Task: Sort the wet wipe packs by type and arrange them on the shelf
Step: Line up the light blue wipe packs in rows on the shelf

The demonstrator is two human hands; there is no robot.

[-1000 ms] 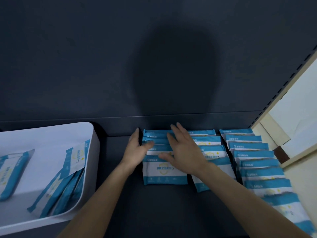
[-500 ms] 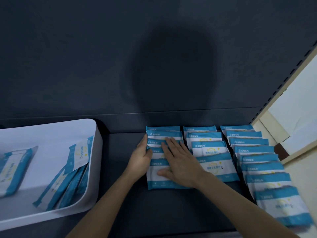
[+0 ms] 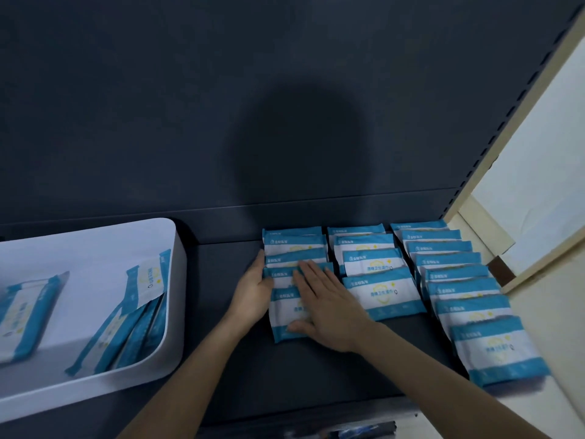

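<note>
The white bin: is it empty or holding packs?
Not empty: several packs lean against the right wall of the bin; another pack lies at left.

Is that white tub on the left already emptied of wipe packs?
No, the white tub holds several blue-and-white wipe packs, some of them leaning against its right wall.

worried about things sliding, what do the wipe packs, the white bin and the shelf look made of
Wipe packs: thin plastic film, slight sheen, puffy with crimped ends. White bin: probably moulded plastic, smooth matte, rounded corners. Shelf: likely painted metal, dark flat matte, slotted upright at the right edge.
</note>
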